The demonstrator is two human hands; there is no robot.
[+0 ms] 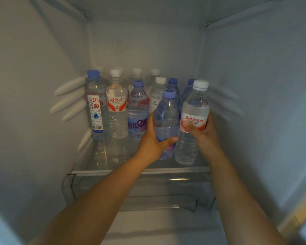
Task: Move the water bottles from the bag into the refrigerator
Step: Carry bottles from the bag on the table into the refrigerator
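Note:
Both my arms reach into the open refrigerator. My left hand [153, 140] grips a blue-capped water bottle [166, 119] around its lower half. My right hand [204, 131] grips a white-capped Wahaha bottle [194, 110] at its red label. Both bottles stand upright near the front right of the glass shelf [131, 171]; whether their bases touch the shelf I cannot tell. Several more water bottles stand in rows behind and to the left, among them a tall blue-capped one [95, 106] and a white-capped one [117, 105]. No bag is in view.
White side walls carry shelf rails on the left [69, 96] and right [224, 103]. A clear drawer [140, 191] sits below the shelf. The front left part of the shelf holds no bottles.

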